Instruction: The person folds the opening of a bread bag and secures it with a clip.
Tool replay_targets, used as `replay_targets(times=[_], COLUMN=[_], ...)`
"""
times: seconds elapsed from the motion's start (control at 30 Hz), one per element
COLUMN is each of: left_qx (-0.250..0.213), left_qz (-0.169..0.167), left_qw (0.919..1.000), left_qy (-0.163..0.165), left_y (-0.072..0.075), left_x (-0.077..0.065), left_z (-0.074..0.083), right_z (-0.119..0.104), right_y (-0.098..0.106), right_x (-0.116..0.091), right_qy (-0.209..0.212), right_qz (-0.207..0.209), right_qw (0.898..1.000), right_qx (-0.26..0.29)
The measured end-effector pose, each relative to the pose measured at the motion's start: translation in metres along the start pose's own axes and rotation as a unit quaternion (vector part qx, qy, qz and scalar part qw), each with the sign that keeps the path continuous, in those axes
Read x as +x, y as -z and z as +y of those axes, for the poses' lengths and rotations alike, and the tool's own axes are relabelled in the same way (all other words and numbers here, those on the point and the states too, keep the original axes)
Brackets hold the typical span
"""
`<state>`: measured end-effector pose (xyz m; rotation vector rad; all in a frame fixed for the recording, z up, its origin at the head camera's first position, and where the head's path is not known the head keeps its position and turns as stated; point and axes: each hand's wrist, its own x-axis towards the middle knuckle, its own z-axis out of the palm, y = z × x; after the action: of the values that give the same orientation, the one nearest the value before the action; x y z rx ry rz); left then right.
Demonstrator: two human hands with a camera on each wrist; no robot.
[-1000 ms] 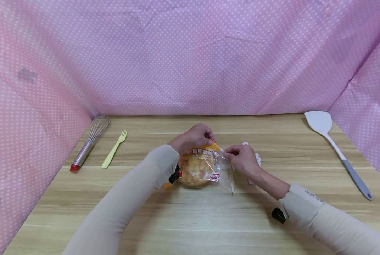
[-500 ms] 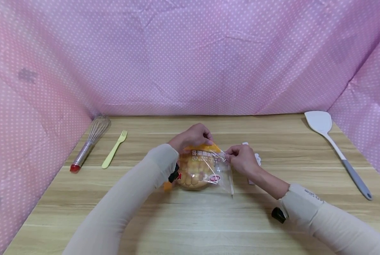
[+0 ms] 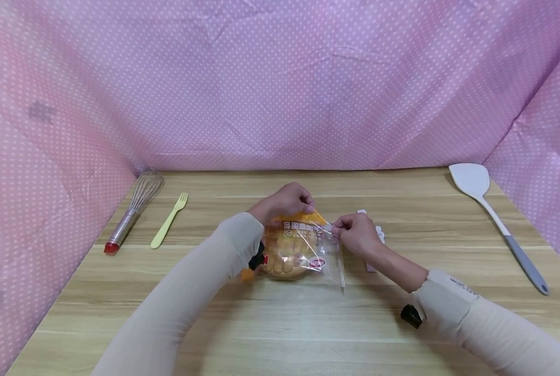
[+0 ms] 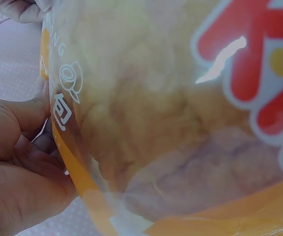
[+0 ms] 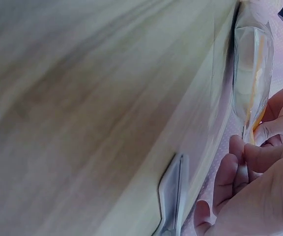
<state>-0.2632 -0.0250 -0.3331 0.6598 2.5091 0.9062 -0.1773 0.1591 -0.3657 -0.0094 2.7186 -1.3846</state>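
A packaged bread [image 3: 287,256] in a clear plastic bag with an orange border lies at the middle of the table. My left hand [image 3: 293,199] pinches the bag's far orange edge. At the bag's far right corner, my right hand [image 3: 357,235] pinches the film between thumb and forefinger. Up close in the left wrist view, the bread bag [image 4: 146,118] fills most of the picture, its edge held by the left thumb and fingers. The right wrist view shows both hands close together at one end of the bag [image 5: 252,73].
A whisk [image 3: 134,209] and a yellow fork [image 3: 169,220] lie at the left. Far right is a white turner [image 3: 477,193] with a grey handle. A pale flat object [image 3: 380,235] lies partly hidden behind the right hand. Pink dotted cloth [image 3: 280,89] stands around the table.
The left hand has shifted slightly left along the bag's far edge, and the bag's upper film has settled a little flatter. The right hand keeps its pinch in place.
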Motion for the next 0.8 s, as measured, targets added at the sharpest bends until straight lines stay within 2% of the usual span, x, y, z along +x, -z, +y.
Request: replay_targets(times=[0.13,0.3,0.43,0.63,0.8], left_qx=[0.003,0.001,0.008,0.018,0.012], left_qz=[0.001,-0.004,-0.011,-0.004,-0.005], left_qw=[1.0,1.0,0.9999,0.9998,0.9997], left_qy=[-0.001,-0.003,-0.005,0.008,0.02], left_y=[0.0,-0.001,-0.003,-0.003,-0.003], left_x=[0.001,0.001,0.002,0.002,0.001], left_z=[-0.001,0.0,0.002,0.002,0.002], right_z=[0.0,-0.002,-0.003,-0.003,0.008], right_y=[0.001,0.008,0.018,0.039,0.054], right_x=[0.0,-0.002,-0.005,-0.009,-0.01], right_qy=[0.007,0.042,0.059,0.066,0.063], right_qz=[-0.01,-0.012,0.01,0.035,0.054], right_qw=[1.0,0.997,0.993,0.991,0.988], right_qx=[-0.016,-0.065,-0.103,-0.115,-0.13])
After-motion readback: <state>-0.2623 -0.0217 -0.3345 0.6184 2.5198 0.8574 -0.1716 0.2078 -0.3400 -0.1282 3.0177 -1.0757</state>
